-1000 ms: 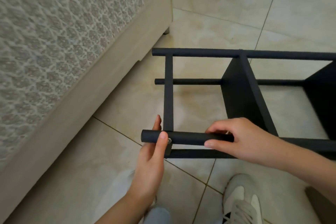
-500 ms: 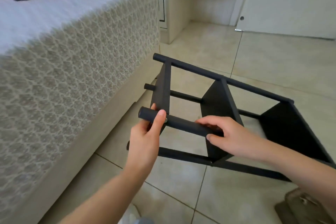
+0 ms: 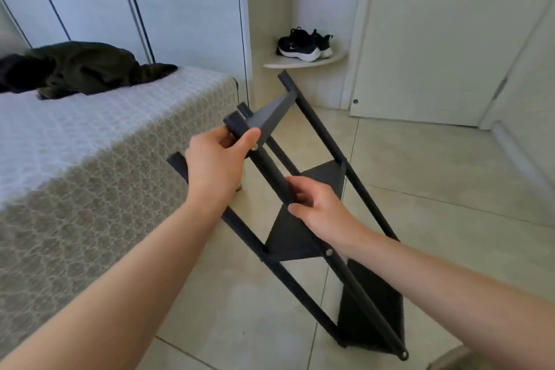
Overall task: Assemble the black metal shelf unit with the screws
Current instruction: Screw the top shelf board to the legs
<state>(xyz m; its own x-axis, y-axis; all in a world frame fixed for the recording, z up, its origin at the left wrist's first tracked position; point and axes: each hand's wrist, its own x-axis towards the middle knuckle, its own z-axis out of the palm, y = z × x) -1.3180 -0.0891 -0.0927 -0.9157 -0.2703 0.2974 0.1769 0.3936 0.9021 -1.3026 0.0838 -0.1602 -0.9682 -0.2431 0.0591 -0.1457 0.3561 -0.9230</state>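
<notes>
- The shelf unit (image 3: 288,237) is now tipped steeply up. Its top end is raised beside the bed (image 3: 90,174) and its lower end is down by the tiled floor (image 3: 450,189). Whether that end touches the tiles cannot be told.
- A second ago it lay flat on its side with the posts level. Half a second ago it was only part-way lifted.
- The left hand (image 3: 216,162) has stayed on the top end of the near post (image 3: 270,167). Its fingers are wrapped round the post and its thumb is just beside a screw (image 3: 254,147).
- The right hand (image 3: 321,207) also keeps its hold on that post, lower down. Its fingers are curled round it just above the middle panel.
- A second screw (image 3: 329,252) shows at the middle panel, and something like a third at the bottom corner.
- All three panels sit between the four posts, so the frame looks joined. Raising it probably means the fastening is mostly done and the unit is being stood up or checked.
- With the view raised, a dark garment (image 3: 78,69) on the bed and black sneakers (image 3: 303,46) on a corner ledge have come into sight.
</notes>
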